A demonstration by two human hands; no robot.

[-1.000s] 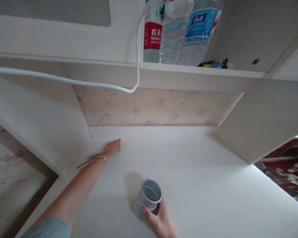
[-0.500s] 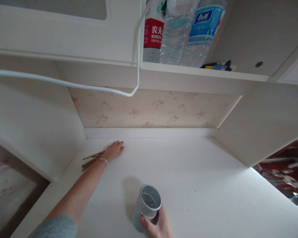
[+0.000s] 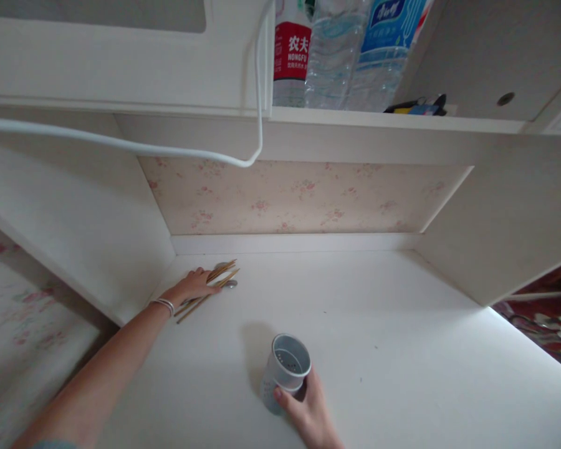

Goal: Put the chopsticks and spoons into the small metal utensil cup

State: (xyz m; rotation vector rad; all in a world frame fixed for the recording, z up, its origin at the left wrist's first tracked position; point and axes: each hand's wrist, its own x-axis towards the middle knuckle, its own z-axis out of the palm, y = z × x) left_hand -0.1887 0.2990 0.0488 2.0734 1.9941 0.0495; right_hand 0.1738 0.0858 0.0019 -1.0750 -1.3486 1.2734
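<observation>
At the back left of the white surface, my left hand (image 3: 197, 284) lies over a loose bundle of thin brown chopsticks (image 3: 227, 268). Its fingers curl down on the far side and the thumb lies on the near side, with chopsticks between them. Round metal spoon ends, one a spoon (image 3: 232, 284), show beside the chopstick tips; the handles are partly hidden under the hand. Near the front, my right hand (image 3: 308, 408) is closed round a grey cylindrical utensil holder (image 3: 280, 377) with small holes. The holder stands slightly tilted in view, and its visible inside holds nothing.
White side panels (image 3: 486, 212) and a floral back wall (image 3: 303, 196) enclose the white surface (image 3: 378, 293). Overhead, a shelf holds plastic water bottles (image 3: 336, 62). A white cable (image 3: 168, 149) hangs across the upper left.
My left hand has drawn back to the left over the chopsticks, uncovering their tips and the spoon ends. The right hand keeps its hold on the utensil holder. The view has shifted slightly.
</observation>
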